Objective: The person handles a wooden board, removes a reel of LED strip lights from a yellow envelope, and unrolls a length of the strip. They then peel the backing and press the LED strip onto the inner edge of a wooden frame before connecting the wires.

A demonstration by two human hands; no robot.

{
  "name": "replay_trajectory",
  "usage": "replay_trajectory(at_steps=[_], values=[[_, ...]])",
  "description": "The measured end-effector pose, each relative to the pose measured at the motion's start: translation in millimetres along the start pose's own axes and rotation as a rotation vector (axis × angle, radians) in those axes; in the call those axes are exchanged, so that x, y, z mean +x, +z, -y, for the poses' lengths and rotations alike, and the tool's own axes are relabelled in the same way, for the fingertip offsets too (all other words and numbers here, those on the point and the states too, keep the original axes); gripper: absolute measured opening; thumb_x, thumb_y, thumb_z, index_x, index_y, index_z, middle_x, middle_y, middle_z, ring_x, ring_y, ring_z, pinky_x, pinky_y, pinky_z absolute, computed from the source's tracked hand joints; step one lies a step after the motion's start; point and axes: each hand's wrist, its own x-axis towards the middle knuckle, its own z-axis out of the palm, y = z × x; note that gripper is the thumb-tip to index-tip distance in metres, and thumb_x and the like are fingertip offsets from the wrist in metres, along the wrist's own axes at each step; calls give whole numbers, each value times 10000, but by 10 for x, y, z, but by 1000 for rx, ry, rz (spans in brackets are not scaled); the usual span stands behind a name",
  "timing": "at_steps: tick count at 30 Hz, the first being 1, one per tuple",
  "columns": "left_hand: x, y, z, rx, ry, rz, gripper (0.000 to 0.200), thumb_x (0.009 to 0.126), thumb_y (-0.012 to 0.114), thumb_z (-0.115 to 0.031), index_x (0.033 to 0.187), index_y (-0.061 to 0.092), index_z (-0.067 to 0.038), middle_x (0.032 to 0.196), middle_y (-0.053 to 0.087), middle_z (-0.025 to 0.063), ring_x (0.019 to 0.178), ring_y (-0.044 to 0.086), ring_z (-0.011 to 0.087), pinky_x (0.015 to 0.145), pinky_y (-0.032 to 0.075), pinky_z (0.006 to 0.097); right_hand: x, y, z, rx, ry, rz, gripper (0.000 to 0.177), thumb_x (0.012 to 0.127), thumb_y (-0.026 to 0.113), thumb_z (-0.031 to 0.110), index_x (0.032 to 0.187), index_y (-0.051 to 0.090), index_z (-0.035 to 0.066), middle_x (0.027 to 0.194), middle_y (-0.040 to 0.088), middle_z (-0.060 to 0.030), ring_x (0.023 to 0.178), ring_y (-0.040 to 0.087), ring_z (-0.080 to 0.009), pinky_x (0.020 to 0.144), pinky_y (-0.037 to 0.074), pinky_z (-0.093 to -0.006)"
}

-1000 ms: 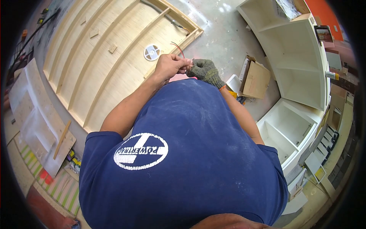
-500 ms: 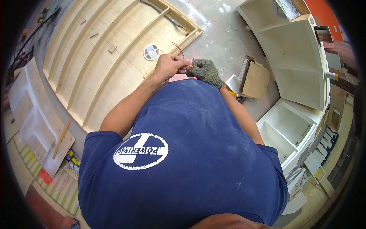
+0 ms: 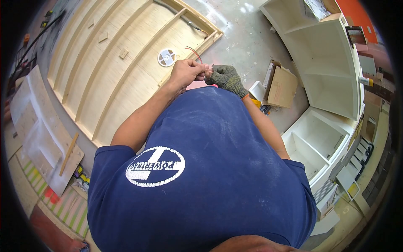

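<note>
My bare left hand [image 3: 186, 74] is closed in a pinch, with a thin red wire [image 3: 194, 52] rising out from behind its fingers. Touching its fingertips, my right hand [image 3: 226, 78] wears a dark green knitted glove and is also closed; whatever lies between its fingers is too small to make out. Both hands meet just beyond the front of the blue shirt. A white reel [image 3: 167, 57] lies on the wooden frame panel [image 3: 126, 67], up and left of my left hand.
White cabinets [image 3: 323, 59] stand on the right. A cardboard box [image 3: 282, 87] and a white container [image 3: 257, 90] are on the floor right of my gloved hand. Boards [image 3: 42, 126] lean at the far left.
The free end of the red wire has shifted slightly left. Both hands stay pinched together in nearly the same place.
</note>
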Motion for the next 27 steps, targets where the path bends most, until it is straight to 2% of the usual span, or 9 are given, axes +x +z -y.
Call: replay_trajectory(at_steps=[4, 7, 19, 21, 25, 27], values=[[-27, 16, -39, 12, -6, 0, 213, 847, 738, -132, 806, 636, 51, 758, 688, 124, 602, 605, 106, 572, 524, 225, 24, 2, -54, 57, -25, 2, 325, 849, 655, 353, 856, 715, 33, 700, 685, -61, 658, 615, -111, 641, 495, -293], [-48, 25, -80, 29, -2, 31, 191, 869, 712, -135, 800, 608, 11, 788, 692, 130, 630, 620, 105, 591, 533, 220, 64, -7, -92, -7, -4, 0, 316, 849, 656, 341, 865, 718, 31, 702, 686, -60, 659, 614, -108, 645, 495, -291], [-46, 38, -91, 31, -11, 7, 194, 866, 718, -137, 813, 611, 16, 785, 691, 122, 632, 621, 102, 595, 533, 217, 68, -4, -71, 10, 6, -7, 296, 852, 660, 323, 857, 717, 32, 708, 693, -50, 664, 614, -98, 646, 498, -292], [-60, 46, -95, -8, -8, 2, 197, 849, 732, -118, 811, 643, 54, 776, 698, 129, 608, 609, 99, 571, 517, 213, 71, -15, -57, -60, -3, -2, 287, 853, 663, 318, 870, 720, 37, 711, 695, -53, 671, 623, -103, 653, 502, -287], [-35, 32, -63, -8, -2, -8, 193, 851, 728, -113, 811, 645, 57, 776, 698, 132, 607, 610, 99, 570, 518, 213, 64, -16, -47, -70, 6, -4, 284, 856, 663, 316, 884, 721, 40, 721, 698, -56, 676, 629, -108, 658, 507, -285], [-34, 23, -64, 22, -7, 27, 190, 871, 712, -135, 809, 619, 19, 796, 692, 126, 638, 627, 106, 612, 547, 224, 55, -10, -42, -27, -7, 5, 288, 862, 657, 321, 900, 720, 43, 736, 702, -60, 680, 634, -116, 667, 511, -288]])
